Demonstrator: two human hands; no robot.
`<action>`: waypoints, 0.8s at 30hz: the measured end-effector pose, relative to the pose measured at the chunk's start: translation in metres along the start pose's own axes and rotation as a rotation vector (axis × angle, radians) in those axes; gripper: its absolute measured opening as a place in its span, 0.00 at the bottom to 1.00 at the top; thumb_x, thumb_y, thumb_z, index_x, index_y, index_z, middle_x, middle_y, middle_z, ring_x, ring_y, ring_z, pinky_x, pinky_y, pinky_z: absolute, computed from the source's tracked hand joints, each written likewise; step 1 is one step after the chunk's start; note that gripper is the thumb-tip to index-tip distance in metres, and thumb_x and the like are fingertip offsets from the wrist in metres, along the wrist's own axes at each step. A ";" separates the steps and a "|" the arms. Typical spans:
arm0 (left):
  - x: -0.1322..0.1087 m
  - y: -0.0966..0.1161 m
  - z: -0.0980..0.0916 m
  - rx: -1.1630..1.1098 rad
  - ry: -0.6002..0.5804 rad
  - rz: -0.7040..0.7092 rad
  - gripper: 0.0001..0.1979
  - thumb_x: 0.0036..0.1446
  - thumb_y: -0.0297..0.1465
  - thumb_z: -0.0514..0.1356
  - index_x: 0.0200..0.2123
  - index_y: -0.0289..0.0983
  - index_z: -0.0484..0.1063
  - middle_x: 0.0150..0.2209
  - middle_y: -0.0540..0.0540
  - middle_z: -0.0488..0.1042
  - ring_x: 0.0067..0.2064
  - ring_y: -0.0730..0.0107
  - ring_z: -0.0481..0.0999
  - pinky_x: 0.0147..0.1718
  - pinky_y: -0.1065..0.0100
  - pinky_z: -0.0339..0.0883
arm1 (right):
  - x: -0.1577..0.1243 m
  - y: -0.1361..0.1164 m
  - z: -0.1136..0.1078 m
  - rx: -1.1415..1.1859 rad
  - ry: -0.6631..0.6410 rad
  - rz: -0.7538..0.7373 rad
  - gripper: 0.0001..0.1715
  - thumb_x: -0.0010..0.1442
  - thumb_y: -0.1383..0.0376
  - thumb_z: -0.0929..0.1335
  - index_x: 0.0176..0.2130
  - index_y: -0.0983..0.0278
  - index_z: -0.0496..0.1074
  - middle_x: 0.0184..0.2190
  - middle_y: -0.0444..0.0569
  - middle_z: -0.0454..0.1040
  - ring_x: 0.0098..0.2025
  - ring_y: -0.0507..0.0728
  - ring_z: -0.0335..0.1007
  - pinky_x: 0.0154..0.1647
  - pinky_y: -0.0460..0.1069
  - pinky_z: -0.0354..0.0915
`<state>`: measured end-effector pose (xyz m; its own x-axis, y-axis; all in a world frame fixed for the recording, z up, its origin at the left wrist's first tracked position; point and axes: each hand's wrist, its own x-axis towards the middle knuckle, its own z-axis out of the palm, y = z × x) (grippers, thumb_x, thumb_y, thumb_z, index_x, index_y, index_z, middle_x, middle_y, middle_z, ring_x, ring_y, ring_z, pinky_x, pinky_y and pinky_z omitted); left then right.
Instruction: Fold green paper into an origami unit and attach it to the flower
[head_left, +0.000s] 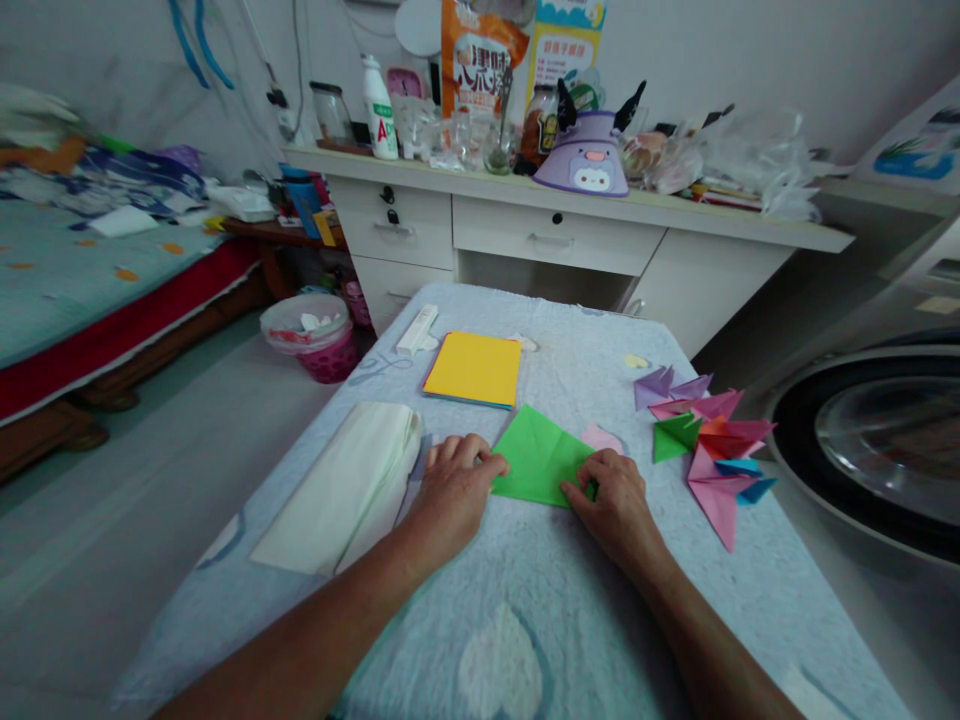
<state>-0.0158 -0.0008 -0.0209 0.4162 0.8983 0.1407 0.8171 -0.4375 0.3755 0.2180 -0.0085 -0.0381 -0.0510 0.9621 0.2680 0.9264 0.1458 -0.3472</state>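
Observation:
A sheet of green origami paper (541, 458), folded and creased, lies on the cloth-covered table between my hands. My left hand (459, 485) pinches its left corner between thumb and fingers. At the lower right edge, my right hand (611, 497) grips the paper with its fingers curled in. Just beyond the green paper is a stack of square paper (474, 368) with a yellow sheet on top. Several folded paper pieces (709, 440) in pink, purple, green, red and blue sit to the right of my right hand.
A folded white bag or paper (341, 485) lies left of my left hand. Farther back rests a small white box-like strip (418, 330). A white cabinet (555, 238) with cluttered top stands behind the table (510, 650); a pink bin (328, 352) is left, an open washer door (877, 450) right.

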 end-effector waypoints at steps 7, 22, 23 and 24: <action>-0.002 0.007 -0.002 0.135 -0.035 0.224 0.09 0.62 0.27 0.58 0.41 0.46 0.75 0.43 0.48 0.73 0.48 0.58 0.64 0.47 0.54 0.54 | -0.001 0.001 0.000 0.022 0.035 0.033 0.08 0.50 0.64 0.72 0.23 0.63 0.72 0.30 0.50 0.72 0.35 0.60 0.65 0.38 0.53 0.57; -0.015 0.023 0.013 0.344 -0.074 0.336 0.21 0.62 0.21 0.53 0.57 0.38 0.63 0.41 0.44 0.73 0.42 0.60 0.72 0.38 0.60 0.66 | 0.001 0.002 -0.003 0.053 0.002 0.086 0.08 0.51 0.66 0.72 0.23 0.63 0.72 0.31 0.50 0.72 0.37 0.60 0.65 0.39 0.53 0.58; -0.016 0.023 0.013 0.346 -0.078 0.336 0.21 0.62 0.21 0.53 0.57 0.38 0.63 0.41 0.44 0.74 0.43 0.60 0.72 0.39 0.60 0.66 | 0.001 0.002 -0.003 0.052 0.001 0.091 0.08 0.51 0.66 0.73 0.23 0.63 0.72 0.31 0.50 0.72 0.37 0.61 0.65 0.39 0.54 0.58; -0.016 0.023 0.014 0.348 -0.084 0.334 0.20 0.62 0.21 0.53 0.57 0.38 0.63 0.41 0.43 0.74 0.43 0.60 0.72 0.39 0.60 0.66 | 0.001 0.002 -0.003 0.052 -0.002 0.096 0.08 0.51 0.66 0.73 0.23 0.63 0.73 0.32 0.51 0.72 0.37 0.61 0.65 0.40 0.54 0.57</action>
<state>0.0018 -0.0258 -0.0275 0.6970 0.7066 0.1219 0.7126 -0.7015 -0.0079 0.2209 -0.0081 -0.0357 0.0360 0.9727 0.2292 0.9066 0.0647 -0.4169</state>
